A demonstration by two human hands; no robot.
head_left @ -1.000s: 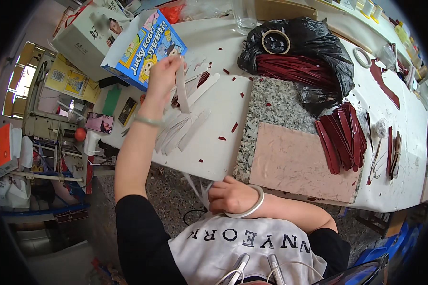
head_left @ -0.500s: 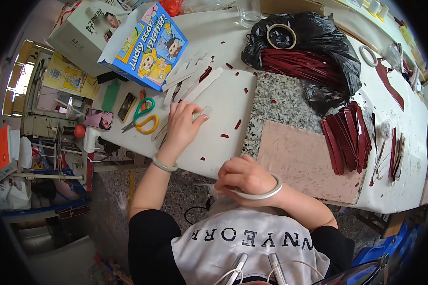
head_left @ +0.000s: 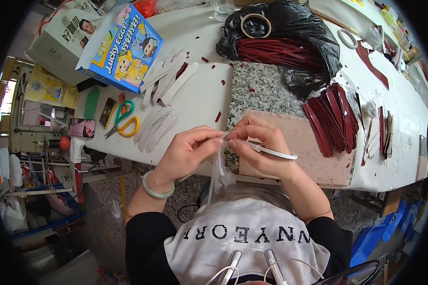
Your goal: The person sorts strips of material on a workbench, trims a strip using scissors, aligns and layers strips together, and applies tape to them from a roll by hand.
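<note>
My left hand point(head_left: 188, 151) and my right hand point(head_left: 261, 146) meet above the table's front edge, fingertips pinched together. Between them they hold a thin, whitish translucent strip point(head_left: 218, 166), which hangs down in front of my shirt. How many layers or pieces it has, I cannot tell. On the table to the left of my hands lies a loose bundle of similar pale strips point(head_left: 156, 129). Scissors point(head_left: 126, 124) with one green and one yellow handle rest beside that bundle.
A stone slab point(head_left: 259, 90) bears a pinkish board point(head_left: 280, 142) and a fan of dark red strips point(head_left: 332, 121). More red strips fill a black plastic bag point(head_left: 314, 47) behind. A blue box point(head_left: 121, 52), white flat strips point(head_left: 178, 85) and a phone point(head_left: 82, 128) are at left.
My left hand has left the table near the pale strips and come right and nearer to meet my right hand. My right hand has risen slightly. The view has shifted a little.
</note>
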